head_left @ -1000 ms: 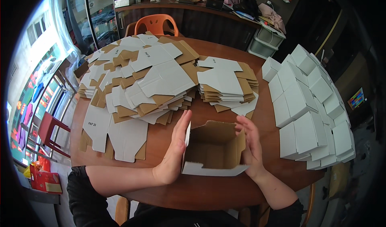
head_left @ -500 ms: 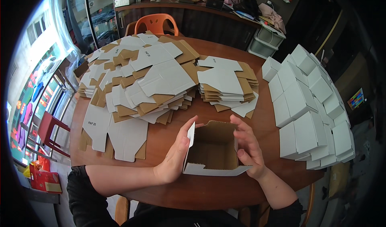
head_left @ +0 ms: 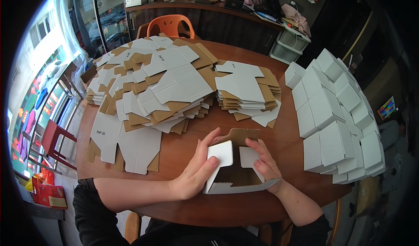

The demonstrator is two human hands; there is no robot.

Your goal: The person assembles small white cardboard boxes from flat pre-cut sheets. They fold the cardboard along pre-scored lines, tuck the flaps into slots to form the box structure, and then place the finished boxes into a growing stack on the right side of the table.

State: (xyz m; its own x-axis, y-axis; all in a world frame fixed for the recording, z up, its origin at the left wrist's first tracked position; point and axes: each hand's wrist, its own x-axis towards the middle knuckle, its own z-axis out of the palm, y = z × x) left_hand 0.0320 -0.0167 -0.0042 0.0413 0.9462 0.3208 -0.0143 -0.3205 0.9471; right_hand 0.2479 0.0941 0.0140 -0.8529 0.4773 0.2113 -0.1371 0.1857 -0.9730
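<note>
A small white cardboard box (head_left: 240,188), brown inside, is held between my two hands over the near part of the table, its top uncovered. My left hand (head_left: 192,174) grips its left side, with the thumb on the white left flap (head_left: 221,153), which is folded inward. Against the right side, my right hand (head_left: 267,164) curls its fingers over the right flap (head_left: 248,157), also tipped in over the opening. The brown back panel (head_left: 241,135) still stands up at the far side. Part of the box's interior is hidden by the flaps.
Flat white-and-brown carton blanks (head_left: 174,87) are heaped at the far left, with a smaller stack (head_left: 242,89) beside them. Single blanks (head_left: 137,145) lie nearer on the left. Closed white boxes (head_left: 325,111) are piled along the right edge. An orange chair (head_left: 171,25) stands beyond the brown table (head_left: 183,211).
Both side flaps, upright before, now lean inward over the opening, pushed by my thumb and fingers. The box has shifted slightly to the right and tilted a little.
</note>
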